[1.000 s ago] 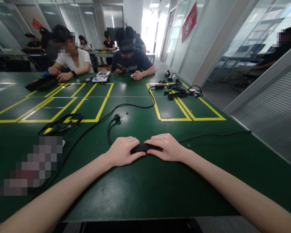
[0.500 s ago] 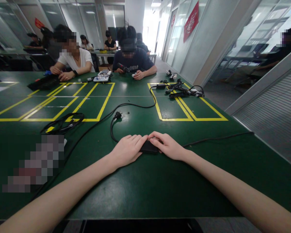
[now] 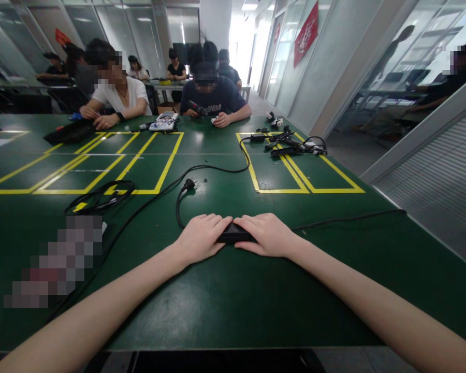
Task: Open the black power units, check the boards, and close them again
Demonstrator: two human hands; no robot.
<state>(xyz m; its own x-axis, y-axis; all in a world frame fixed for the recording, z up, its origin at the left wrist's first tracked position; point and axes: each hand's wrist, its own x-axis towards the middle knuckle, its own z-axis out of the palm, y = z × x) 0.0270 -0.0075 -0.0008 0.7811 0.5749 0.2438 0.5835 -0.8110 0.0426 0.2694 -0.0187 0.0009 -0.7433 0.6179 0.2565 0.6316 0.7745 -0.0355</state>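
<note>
1. Coiled black cable (image 3: 101, 197): lies on the green table (image 3: 233, 311), well left of both hands
2. Left hand (image 3: 200, 239): palm down, fingers together, clasping the left end of the power adapter (image 3: 233, 234)
3. Power adapter: flat on the table, between the hands
4. Right hand (image 3: 266, 235): palm down, fingers together, clasping the adapter's right end

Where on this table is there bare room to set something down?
Bare: table between your forearms, and right of the right hand below the thin cable. The yellow box, near half, too. Crowded: coiled cable left, cable pile far right.
</note>
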